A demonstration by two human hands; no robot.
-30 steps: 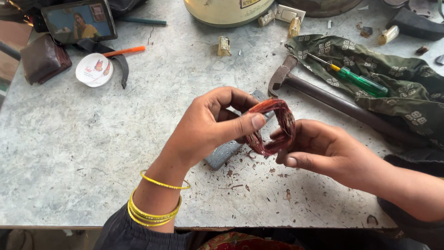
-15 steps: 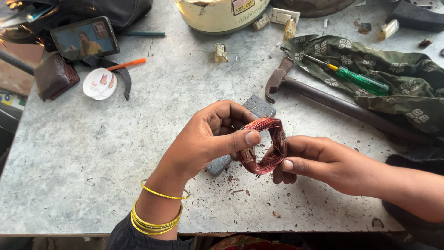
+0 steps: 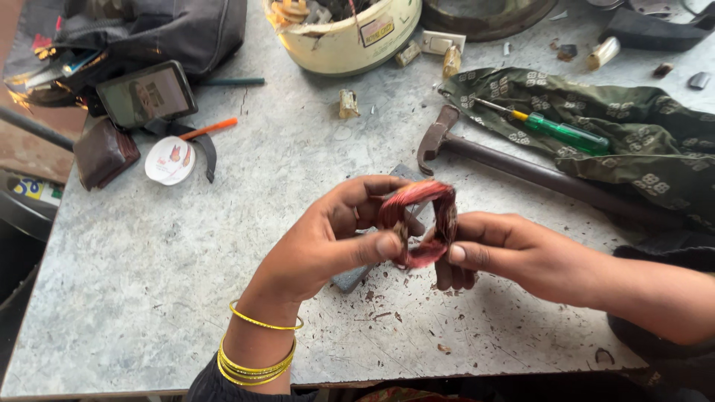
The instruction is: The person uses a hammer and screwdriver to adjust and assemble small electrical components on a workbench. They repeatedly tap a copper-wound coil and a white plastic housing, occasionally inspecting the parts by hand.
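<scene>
We hold a coil of reddish copper wire (image 3: 421,221) between both hands, lifted just above the grey tabletop (image 3: 223,253) near its front edge. The coil is a rough loop of many thin strands, glossy and slightly blurred. Our left hand (image 3: 339,234) comes in from the lower left, the wrist bent upward and ringed with several thin yellow bangles (image 3: 257,357); its thumb presses against the coil's left side while the fingers curl behind it, so this hand is pinching the coil. Our right hand (image 3: 506,249) reaches in from the right with the forearm lying low over the tabletop's edge; its thumb and fingertips close on the coil's right side, also pinching it. A flat grey piece (image 3: 350,278) lies on the tabletop under the left hand, mostly hidden.

The tabletop is worn, mottled metal or stone, scratched and strewn with small dark flakes below the hands. Just beyond the coil lies a claw hammer (image 3: 477,152) with a rusty head and a long dark handle. Its handle runs beside a crumpled green patterned cloth (image 3: 633,141), on which rests a screwdriver (image 3: 558,130) with a green translucent grip. Farther back stands a cream round tub (image 3: 342,37). At the left sit a phone (image 3: 145,93), a brown wallet (image 3: 104,152) and a small white round lid (image 3: 169,160).
</scene>
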